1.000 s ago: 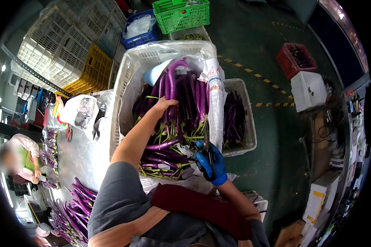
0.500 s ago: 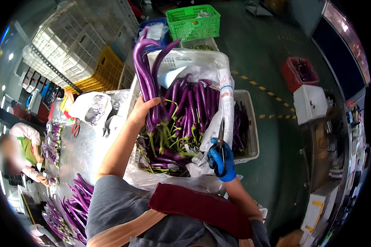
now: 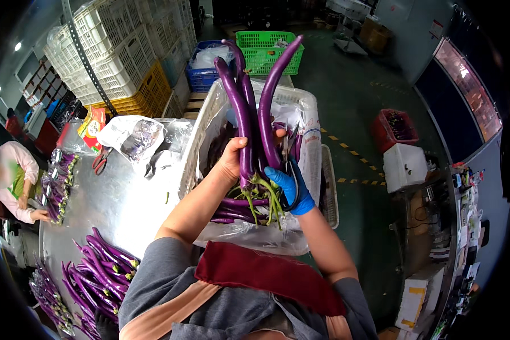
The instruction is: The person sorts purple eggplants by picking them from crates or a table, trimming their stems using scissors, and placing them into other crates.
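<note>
Several long purple eggplants [image 3: 243, 122] stand upright in a bunch over a plastic-lined white crate [image 3: 191, 156], stems pointing down at me. My bare left hand [image 3: 231, 160] is wrapped round them from the left, fingertips showing on their far side. My right hand [image 3: 296, 190], in a blue glove, keeps black-handled scissors [image 3: 291, 141] in its grip, blades pointing away. The thumb of that hand touches the lower end of the right-hand eggplant, beside the green stems [image 3: 272, 195]. More eggplants [image 3: 232, 212] lie in the crate, partly hidden by the bunch and my hands.
On the metal table [image 3: 119, 195] at left are an eggplant pile [image 3: 99, 272], red-handled scissors [image 3: 100, 161] and a plastic bag [image 3: 135, 139]. A co-worker [image 3: 21, 175] works beyond. Stacked crates [image 3: 107, 62], a green crate [image 3: 266, 42] and a red crate [image 3: 382, 133] stand around.
The held eggplants have moved right, to in front of my chest. My right hand, still holding the scissors, has come up against their stem ends. The view has shifted a little.
</note>
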Motion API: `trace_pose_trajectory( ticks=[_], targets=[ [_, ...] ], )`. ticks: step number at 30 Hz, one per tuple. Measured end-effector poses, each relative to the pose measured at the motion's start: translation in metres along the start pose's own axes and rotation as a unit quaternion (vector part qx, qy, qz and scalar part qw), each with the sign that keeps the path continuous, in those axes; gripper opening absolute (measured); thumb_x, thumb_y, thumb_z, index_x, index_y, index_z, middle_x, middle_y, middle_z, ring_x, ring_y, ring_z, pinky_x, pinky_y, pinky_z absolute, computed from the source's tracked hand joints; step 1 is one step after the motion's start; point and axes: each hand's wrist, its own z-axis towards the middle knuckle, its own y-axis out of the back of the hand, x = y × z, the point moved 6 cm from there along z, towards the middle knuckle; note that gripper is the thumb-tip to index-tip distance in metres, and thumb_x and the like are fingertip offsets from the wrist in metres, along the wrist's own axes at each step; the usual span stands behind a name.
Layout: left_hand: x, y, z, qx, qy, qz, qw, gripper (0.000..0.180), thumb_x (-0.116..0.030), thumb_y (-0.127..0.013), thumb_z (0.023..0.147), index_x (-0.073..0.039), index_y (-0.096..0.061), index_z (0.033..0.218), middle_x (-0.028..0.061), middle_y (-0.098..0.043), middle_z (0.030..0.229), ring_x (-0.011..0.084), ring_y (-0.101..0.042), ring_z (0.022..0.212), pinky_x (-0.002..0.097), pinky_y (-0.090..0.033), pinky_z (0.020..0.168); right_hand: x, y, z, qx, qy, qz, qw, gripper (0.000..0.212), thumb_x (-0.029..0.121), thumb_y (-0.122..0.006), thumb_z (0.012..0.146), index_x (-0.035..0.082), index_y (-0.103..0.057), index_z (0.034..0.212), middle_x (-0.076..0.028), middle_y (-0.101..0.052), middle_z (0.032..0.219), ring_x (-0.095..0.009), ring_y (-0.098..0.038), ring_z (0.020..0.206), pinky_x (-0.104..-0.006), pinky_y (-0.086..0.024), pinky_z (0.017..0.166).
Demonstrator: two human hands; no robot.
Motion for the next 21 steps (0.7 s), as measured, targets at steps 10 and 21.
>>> trace_pose_trajectory(
  ticks=[10,21],
  targets=[
    [-0.036,0.027,-0.034,-0.135,0.011,0.067,0.988,0.046,-0.004,-0.059,0.078,-0.005,-0.041,0.120,0.0113,-0.059,0.088,0.0225,-0.061,0.072,0.0324,-0.054,0.065,0.023,0.005,-0.014,-0.067,0.096,-0.065,0.991,0.044,0.002,-0.059,0.074,0.002,-0.046,0.116,-0.006,-0.056,0.105,-0.014,-0.054,0.091,-0.0265,-0.042,0.082],
    [-0.014,0.002,-0.031,-0.150,-0.012,0.181,0.972,0.047,-0.032,-0.064,0.078,-0.007,-0.045,0.113,0.0075,-0.056,0.100,0.0197,-0.054,0.094,0.0354,-0.045,0.083,0.034,-0.027,-0.005,-0.070,0.128,-0.160,0.976,0.045,0.006,-0.062,0.074,0.001,-0.047,0.116,-0.006,-0.055,0.106,-0.014,-0.052,0.095,-0.0269,-0.040,0.085]
  ],
)
